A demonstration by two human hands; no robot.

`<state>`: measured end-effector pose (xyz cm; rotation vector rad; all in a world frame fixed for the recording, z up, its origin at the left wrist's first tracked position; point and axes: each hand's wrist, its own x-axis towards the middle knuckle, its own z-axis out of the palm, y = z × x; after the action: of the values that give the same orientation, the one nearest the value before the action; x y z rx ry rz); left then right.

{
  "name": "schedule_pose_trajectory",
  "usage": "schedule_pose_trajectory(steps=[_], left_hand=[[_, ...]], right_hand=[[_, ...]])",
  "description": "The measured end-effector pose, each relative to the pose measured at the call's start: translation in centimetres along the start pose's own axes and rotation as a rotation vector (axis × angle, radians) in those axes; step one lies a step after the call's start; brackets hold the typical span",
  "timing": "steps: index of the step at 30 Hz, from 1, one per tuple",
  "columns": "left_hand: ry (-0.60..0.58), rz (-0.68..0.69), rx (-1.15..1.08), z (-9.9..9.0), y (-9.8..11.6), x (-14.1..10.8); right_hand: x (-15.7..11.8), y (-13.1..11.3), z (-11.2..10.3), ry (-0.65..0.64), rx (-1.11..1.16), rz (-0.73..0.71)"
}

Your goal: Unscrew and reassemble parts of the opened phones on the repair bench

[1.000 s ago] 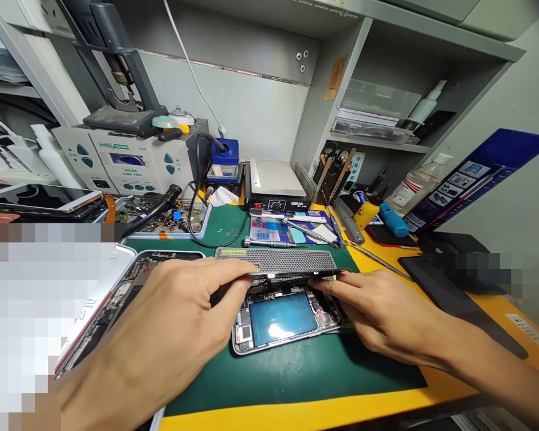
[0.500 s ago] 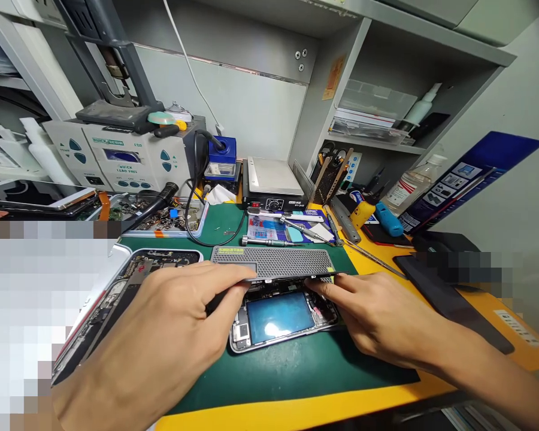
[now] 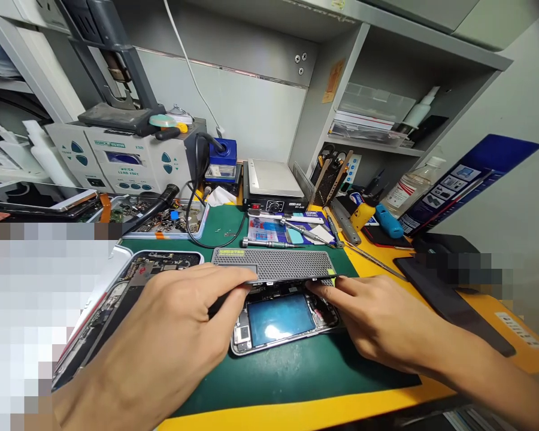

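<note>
An opened phone, its large blue-faced inner part showing, lies on the green mat. Above its far side a thin dark phone screen is tilted up, seen almost edge-on. My left hand is closed, pinching the screen's left end between thumb and fingers. My right hand is closed at the right end; one fingertip reaches under the screen into the phone's far right inside, another is by the screen's right corner. What those fingertips press or grip is hidden. Directly behind is a grey perforated pad.
Left of the phone lies a larger opened device. Screwdrivers lie behind the pad, before a heating plate. A soldering station stands back left, a clear bottle back right. A long dark slab lies at right.
Almost nothing differs; the view has shifted very slightly. Both hands keep their places at the screen and phone.
</note>
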<state>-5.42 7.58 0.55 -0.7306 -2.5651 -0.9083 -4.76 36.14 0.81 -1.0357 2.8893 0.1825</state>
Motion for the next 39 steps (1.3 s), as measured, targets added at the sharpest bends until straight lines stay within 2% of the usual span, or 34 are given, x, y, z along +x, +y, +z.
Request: schedule_pose_trajectory(steps=[9,24,30,35,39], left_hand=[[-0.027,-0.026,-0.021,0.0,0.2,0.3],[-0.010,-0.058,-0.072,0.0,-0.1,0.3],[0.007,-0.075,-0.024,0.1,-0.3,0.2],[-0.007,-0.075,0.010,0.2,-0.5,0.2],[0.035,-0.044,0.071,0.5,-1.2,-0.2]], right_hand=[[0.0,0.6,-0.1,0.044,0.243,0.001],[0.7,0.1,-0.9,-0.052,0.111,0.017],[0.9,-0.6,-1.1,-0.062,0.047,0.028],[0.7,-0.1,-0.8,-0.019,0.203,0.023],[0.5,0.7,-0.5,0.041,0.343,0.009]])
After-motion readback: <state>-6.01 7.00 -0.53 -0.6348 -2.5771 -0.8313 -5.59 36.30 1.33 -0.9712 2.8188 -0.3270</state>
